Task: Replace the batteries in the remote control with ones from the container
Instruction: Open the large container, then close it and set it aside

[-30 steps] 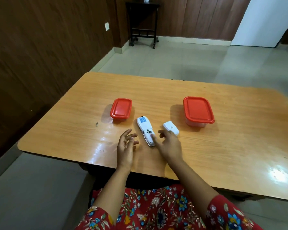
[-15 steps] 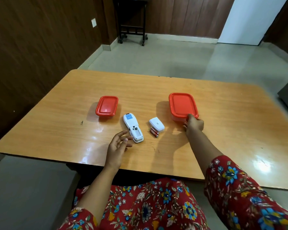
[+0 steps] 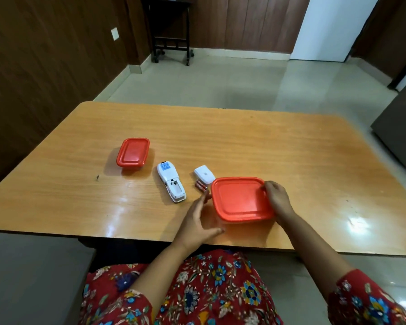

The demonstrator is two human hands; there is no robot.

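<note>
A white remote control lies face down on the wooden table, its battery bay open and empty. Its white cover lies to the right, with two red batteries beside it. A large clear container with a red lid is near the front edge. My right hand grips its right rim. My left hand is cupped against its left side, fingers apart. A smaller red-lidded container stands at the left, lid on.
The table's front edge runs just under my wrists. Beyond the table are a tiled floor, a dark wheeled side table by the wood-panelled wall, and a dark cabinet at the right.
My right hand took the large container from the back right and pulled it toward me. My left hand moved right from beside the remote to the container's left side.
</note>
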